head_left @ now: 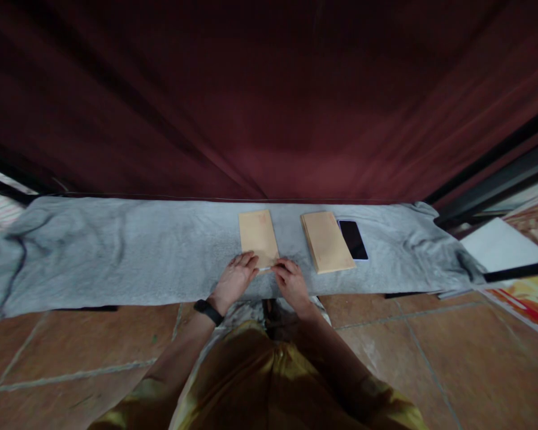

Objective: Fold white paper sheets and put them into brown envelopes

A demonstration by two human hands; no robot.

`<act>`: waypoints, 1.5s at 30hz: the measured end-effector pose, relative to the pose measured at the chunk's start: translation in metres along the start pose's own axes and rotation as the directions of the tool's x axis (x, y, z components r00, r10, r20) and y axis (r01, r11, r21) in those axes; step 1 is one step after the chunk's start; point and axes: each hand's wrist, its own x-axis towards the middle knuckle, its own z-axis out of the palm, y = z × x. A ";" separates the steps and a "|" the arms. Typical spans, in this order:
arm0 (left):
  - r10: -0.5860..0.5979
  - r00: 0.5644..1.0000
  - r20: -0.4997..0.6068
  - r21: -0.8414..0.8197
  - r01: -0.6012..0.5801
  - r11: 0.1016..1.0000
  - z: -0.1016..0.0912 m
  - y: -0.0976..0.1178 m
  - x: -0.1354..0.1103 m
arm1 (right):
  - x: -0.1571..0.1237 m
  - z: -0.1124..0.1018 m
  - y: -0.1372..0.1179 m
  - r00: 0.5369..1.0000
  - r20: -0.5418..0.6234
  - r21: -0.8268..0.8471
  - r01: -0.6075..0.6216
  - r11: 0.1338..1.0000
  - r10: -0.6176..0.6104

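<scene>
A tan paper envelope (257,233) lies flat on the grey cloth in front of me, with a narrow pale strip showing along its near edge. My left hand (237,278) is closed on the near left corner, its fingers over the paper and its thumb by the edge. At the near right corner, the fingertips of my right hand (291,282) pinch the edge of the same envelope. To the right sits a stack of similar envelopes (327,239), slightly turned. A dark-screened phone (353,240) rests against the stack's right side.
A grey cloth (161,251) covers the long narrow surface. Behind it hangs a dark red curtain (269,119). Dark bars (502,179) frame the right side, near a white sheet (502,246) and a colourful printed sheet (531,301). Brown floor tiles (399,352) lie below.
</scene>
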 end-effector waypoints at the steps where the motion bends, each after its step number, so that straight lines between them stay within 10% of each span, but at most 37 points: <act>1: 0.009 1.000 0.009 0.018 -0.009 1.000 -0.001 0.001 0.000 | 0.000 0.000 0.000 1.000 0.002 0.000 -0.003 1.000 0.003; 9: 0.049 0.998 0.045 0.119 -0.054 0.991 -0.006 0.009 -0.001 | 0.012 -0.006 -0.003 1.000 0.006 -0.070 0.014 0.997 -0.014; 23: 0.163 0.985 0.064 0.248 -0.174 0.953 -0.006 0.001 0.002 | 0.050 -0.031 -0.009 0.889 0.408 -0.339 0.358 0.870 -0.207; 45: 0.125 0.992 -0.005 0.292 -0.118 0.949 -0.001 0.009 -0.003 | 0.051 -0.030 -0.012 0.864 0.453 -0.377 0.411 0.830 -0.221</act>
